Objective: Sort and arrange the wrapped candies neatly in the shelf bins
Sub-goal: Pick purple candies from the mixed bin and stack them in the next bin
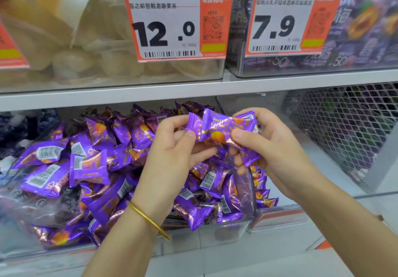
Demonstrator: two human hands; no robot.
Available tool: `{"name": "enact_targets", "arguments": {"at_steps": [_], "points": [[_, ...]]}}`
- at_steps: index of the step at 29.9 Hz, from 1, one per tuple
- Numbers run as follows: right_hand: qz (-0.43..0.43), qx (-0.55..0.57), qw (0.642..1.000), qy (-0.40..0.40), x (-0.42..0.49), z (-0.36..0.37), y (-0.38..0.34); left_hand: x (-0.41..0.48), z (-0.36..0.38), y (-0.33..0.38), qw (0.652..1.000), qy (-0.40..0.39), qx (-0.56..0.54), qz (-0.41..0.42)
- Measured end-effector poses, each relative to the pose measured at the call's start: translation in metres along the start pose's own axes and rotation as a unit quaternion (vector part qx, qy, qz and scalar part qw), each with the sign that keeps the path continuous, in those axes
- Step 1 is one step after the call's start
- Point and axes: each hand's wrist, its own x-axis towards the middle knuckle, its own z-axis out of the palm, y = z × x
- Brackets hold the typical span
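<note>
Where white shelf boards run, clear bins sit — orange price tags.

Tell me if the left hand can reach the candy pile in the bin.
Probably yes: the candy pile lies uncovered just below the left hand, though it and the right hand hold candies.

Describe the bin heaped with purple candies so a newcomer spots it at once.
Start at the grey shelf board. Just below the orange 12.0 tag sits a clear bin heaped with purple wrapped candies. Its neighbour on the right is a wire mesh basket; this one has see-through walls.
</note>
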Motion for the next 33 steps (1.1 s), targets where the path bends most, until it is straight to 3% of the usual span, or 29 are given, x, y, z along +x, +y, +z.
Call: {"name": "enact_targets", "arguments": {"at_steps": [4, 9, 14, 17, 22, 29, 33], "points": [[-0.01, -0.037, 0.999, -0.012, 0.0, 0.003, -0.001, -0.004, 0.003, 0.0, 0.997, -0.064, 0.019, 0.024], [-0.016, -0.077, 0.997, -0.015, -0.002, 0.006, -0.003, -0.004, 0.006, -0.003, 0.999, -0.041, 0.008, 0.032], [-0.014, -0.071, 0.995, 0.074, 0.003, -0.005, -0.004, -0.001, -0.001, -0.003, 1.0, 0.002, -0.005, 0.03], [-0.056, -0.114, 0.987, 0.097, 0.0, -0.002, -0.004, 0.0, -0.002, -0.004, 1.0, 0.007, 0.01, 0.024], [-0.18, -0.151, 0.971, 0.036, -0.007, 0.008, 0.003, 0.0, 0.001, -0.005, 1.0, 0.007, 0.001, 0.014], [-0.214, -0.252, 0.943, 0.027, -0.004, 0.008, 0.008, -0.002, -0.004, 0.003, 0.984, -0.074, -0.149, -0.065], [-0.253, -0.319, 0.913, 0.03, -0.007, 0.01, 0.006, -0.003, -0.004, 0.001, 0.987, -0.086, -0.119, -0.064]]}}
